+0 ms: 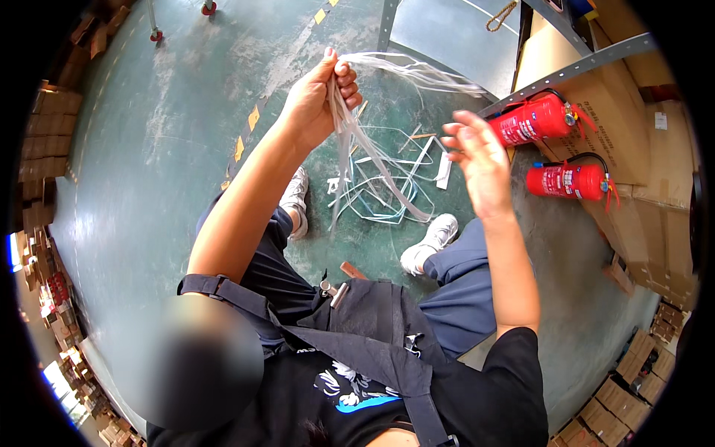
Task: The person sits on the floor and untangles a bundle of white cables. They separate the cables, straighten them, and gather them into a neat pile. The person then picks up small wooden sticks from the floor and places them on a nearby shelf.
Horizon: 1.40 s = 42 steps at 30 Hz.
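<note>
My left hand point(322, 97) is raised and closed around a bundle of thin white plastic straps point(372, 153). The straps hang down from my fist toward the floor, and their upper ends fan out to the right. My right hand point(477, 156) is lifted beside them with its fingers spread, holding nothing and not touching the straps. More white straps point(387, 190) lie in a loose tangle on the green floor between my two white shoes point(428, 242).
Two red fire extinguishers point(555, 149) lie at the right against stacked cardboard boxes point(655, 171). A grey metal shelf upright point(573, 68) crosses above them. Cartons line the left and lower right rims. Yellow floor marks point(246, 138) run diagonally.
</note>
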Tool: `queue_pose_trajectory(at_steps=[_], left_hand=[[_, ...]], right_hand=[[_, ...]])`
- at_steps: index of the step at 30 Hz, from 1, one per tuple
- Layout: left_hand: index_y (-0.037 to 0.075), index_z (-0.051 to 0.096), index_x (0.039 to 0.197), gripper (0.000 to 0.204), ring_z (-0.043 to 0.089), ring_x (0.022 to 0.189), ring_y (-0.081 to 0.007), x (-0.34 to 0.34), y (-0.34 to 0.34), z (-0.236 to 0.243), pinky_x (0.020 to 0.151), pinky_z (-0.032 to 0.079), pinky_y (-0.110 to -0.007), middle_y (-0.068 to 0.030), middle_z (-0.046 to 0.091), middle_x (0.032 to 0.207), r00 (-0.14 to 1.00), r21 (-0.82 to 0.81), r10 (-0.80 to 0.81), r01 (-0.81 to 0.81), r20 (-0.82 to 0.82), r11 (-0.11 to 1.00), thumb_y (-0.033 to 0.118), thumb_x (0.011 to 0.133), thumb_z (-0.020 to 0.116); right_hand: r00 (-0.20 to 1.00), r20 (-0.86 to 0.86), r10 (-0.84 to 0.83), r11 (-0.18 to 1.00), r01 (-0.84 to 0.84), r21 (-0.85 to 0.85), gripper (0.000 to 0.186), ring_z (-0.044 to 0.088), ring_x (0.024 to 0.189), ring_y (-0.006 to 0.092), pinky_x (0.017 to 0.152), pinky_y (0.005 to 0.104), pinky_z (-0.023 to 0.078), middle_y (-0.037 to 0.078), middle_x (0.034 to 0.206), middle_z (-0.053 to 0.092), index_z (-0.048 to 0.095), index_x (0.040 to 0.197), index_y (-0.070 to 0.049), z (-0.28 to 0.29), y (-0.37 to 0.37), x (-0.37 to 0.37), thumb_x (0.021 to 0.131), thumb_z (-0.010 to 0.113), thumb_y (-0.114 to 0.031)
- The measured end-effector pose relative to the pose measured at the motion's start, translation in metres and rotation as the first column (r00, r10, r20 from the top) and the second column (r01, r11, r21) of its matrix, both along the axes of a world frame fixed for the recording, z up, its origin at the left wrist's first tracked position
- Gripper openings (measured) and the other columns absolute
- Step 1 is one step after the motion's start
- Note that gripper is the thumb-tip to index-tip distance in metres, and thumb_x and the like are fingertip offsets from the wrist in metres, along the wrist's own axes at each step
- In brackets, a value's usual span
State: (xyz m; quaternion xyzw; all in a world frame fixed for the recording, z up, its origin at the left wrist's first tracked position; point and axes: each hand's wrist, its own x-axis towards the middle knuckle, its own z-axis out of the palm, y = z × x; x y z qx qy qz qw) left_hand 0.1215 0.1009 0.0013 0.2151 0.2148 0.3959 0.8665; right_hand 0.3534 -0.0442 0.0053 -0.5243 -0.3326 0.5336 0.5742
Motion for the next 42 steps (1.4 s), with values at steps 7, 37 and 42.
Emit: queue_pose_trajectory(at_steps=[7, 37, 42], left_hand=[[0.008, 0.044, 0.076, 0.036, 0.037, 0.064, -0.0141, 0.023, -0.015, -0.002, 0.061, 0.039, -0.028, -0.0017, 0.038, 0.068, 0.993, -0.117, -0.053, 0.065, 0.104, 0.991, 0.034, 0.101, 0.042], [0.002, 0.069, 0.105, 0.042, 0.042, 0.071, -0.0052, 0.037, -0.033, 0.003, 0.067, 0.036, -0.02, 0.0035, 0.059, 0.082, 0.77, 0.473, 0.06, 0.326, -0.635, 0.819, 0.04, 0.092, 0.058], [0.006, 0.07, 0.106, 0.036, 0.042, 0.07, -0.0042, 0.04, -0.056, -0.005, 0.066, 0.035, -0.019, 0.0047, 0.059, 0.08, 0.664, 0.462, 0.048, 0.466, -0.747, 0.754, 0.037, 0.091, 0.061]], right_hand=[[0.966, 0.179, 0.186, 0.981, -0.194, 0.027, 0.027, 0.06, 0.096, 0.0107, 0.08, 0.0242, 0.046, 0.006, 0.103, 0.065, 0.062, 0.109, 0.001, 0.004, -0.001, -0.039, 0.094, 0.059, -0.021], [0.86, -0.456, 0.228, 0.967, -0.254, 0.004, 0.023, 0.035, 0.054, 0.0013, 0.044, 0.0154, 0.027, -0.003, 0.074, 0.049, 0.054, 0.113, 0.0, 0.008, 0.008, -0.002, 0.096, 0.046, -0.014], [0.751, -0.626, 0.209, 0.978, -0.143, 0.154, 0.019, 0.04, 0.055, 0.0036, 0.045, 0.0172, 0.033, 0.0, 0.075, 0.05, 0.056, 0.107, -0.001, -0.002, 0.018, 0.02, 0.096, 0.049, -0.014]])
